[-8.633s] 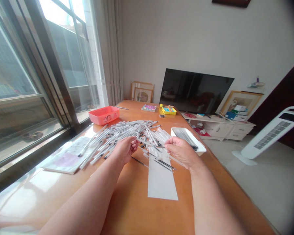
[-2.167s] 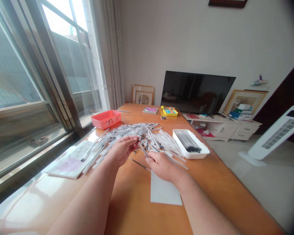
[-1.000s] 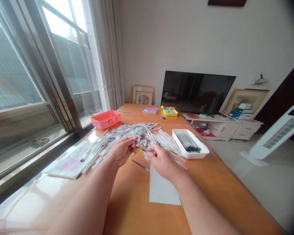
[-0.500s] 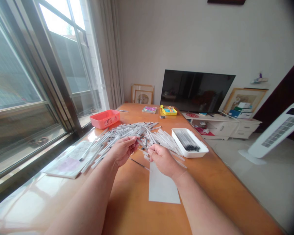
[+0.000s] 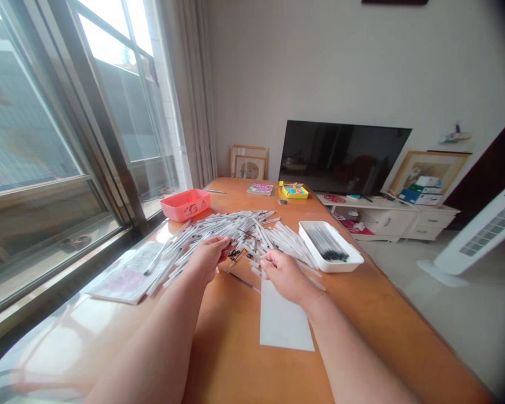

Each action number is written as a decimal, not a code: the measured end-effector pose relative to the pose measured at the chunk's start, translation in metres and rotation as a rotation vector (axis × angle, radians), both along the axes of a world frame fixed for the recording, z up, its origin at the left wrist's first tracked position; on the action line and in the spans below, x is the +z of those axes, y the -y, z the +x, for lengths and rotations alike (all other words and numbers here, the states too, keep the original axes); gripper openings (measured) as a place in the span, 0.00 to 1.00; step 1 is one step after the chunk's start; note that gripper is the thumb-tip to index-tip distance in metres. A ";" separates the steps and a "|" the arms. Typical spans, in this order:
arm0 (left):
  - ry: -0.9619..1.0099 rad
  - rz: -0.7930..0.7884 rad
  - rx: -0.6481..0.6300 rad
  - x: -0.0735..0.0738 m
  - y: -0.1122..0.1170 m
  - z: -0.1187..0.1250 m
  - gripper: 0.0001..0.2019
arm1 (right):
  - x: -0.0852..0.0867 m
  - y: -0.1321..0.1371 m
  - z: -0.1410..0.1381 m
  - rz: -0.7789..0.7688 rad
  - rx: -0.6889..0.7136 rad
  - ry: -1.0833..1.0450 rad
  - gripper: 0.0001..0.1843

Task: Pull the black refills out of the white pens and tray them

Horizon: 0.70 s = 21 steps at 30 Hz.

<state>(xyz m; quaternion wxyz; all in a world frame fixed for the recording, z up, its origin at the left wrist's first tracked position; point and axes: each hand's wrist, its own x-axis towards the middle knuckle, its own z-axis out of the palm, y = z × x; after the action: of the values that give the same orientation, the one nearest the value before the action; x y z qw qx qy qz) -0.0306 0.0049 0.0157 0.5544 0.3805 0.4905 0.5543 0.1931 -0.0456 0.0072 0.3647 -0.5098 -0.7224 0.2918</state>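
left hand [image 5: 208, 259] is pinching a thin pen part [image 5: 232, 255] pointing rightward at the right hand [image 5: 284, 273], whose curled fingers are hiding its grip.

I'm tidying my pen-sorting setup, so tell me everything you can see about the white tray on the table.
The white tray is shallow and oblong, plastic by its look, with rounded corners and a raised rim. It lies flat on the orange-brown table near its right edge, angled away from the camera. Thin dark refills lie inside, roughly parallel. The pile of white pens reaches toward its left side; contact is unclear.
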 end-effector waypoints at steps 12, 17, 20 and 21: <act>0.325 0.191 0.218 0.012 -0.014 -0.012 0.32 | -0.003 -0.003 0.001 0.003 -0.047 -0.003 0.09; 0.034 0.296 0.146 0.004 -0.014 -0.012 0.32 | -0.003 -0.002 0.002 0.015 -0.059 0.005 0.09; -0.403 0.321 0.104 -0.002 -0.015 -0.014 0.21 | -0.003 -0.002 0.003 0.018 -0.059 0.010 0.09; -0.573 0.312 0.083 -0.003 -0.015 -0.015 0.17 | -0.002 -0.002 0.003 0.019 -0.057 0.010 0.09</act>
<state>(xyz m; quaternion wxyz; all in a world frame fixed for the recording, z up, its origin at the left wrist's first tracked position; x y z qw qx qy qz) -0.0458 0.0199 0.0123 0.3058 0.5809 0.5508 0.5154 0.1961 -0.0434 0.0052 0.3740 -0.5283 -0.7122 0.2717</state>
